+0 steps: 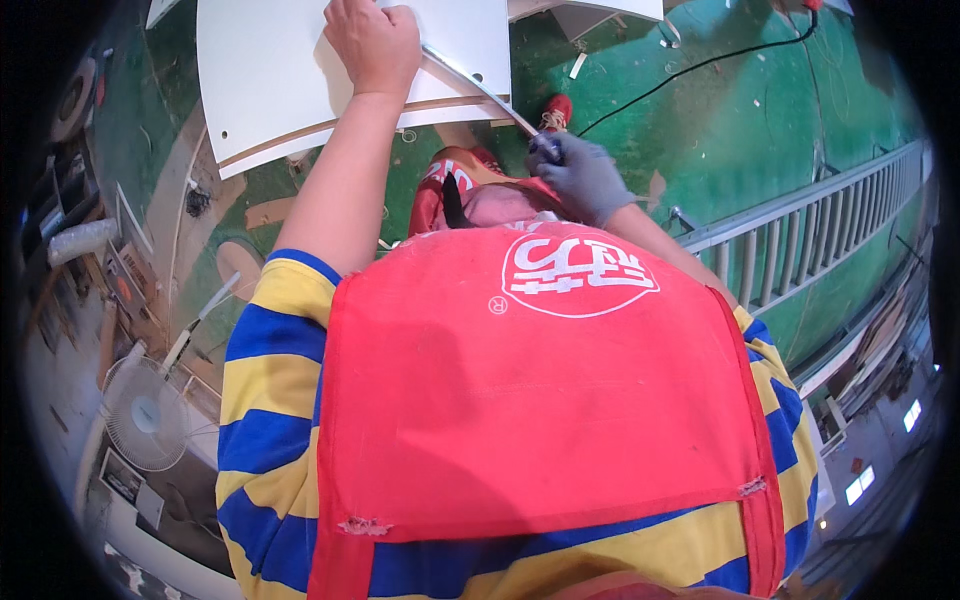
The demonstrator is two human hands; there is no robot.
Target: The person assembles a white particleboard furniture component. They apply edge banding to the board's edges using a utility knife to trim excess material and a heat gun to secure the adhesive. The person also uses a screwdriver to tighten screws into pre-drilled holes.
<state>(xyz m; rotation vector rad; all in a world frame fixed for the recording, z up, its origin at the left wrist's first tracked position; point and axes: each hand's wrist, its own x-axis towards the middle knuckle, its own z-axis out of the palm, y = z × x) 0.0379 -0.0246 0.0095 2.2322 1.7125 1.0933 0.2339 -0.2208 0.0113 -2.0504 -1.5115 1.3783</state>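
Note:
A long screwdriver (480,90) with a dark handle and a thin metal shaft slants across the corner of a white panel (270,80). My right hand (588,180), in a grey glove, is wrapped round its handle, just off the panel's near right edge. The shaft's far end reaches up to my bare left hand (368,48). That hand is closed low over the panel; its fingertips are hidden, and I cannot tell what they hold. Small round holes show near the panel's two near corners, and a brown strip runs along its near edge.
A metal ladder (800,225) lies on the green floor at the right. A black cable (690,70) crosses the floor at the far right. At the left are a fan (146,412), a plastic-wrapped roll (82,242) and scattered boards. Another white panel (590,8) sits at the far edge.

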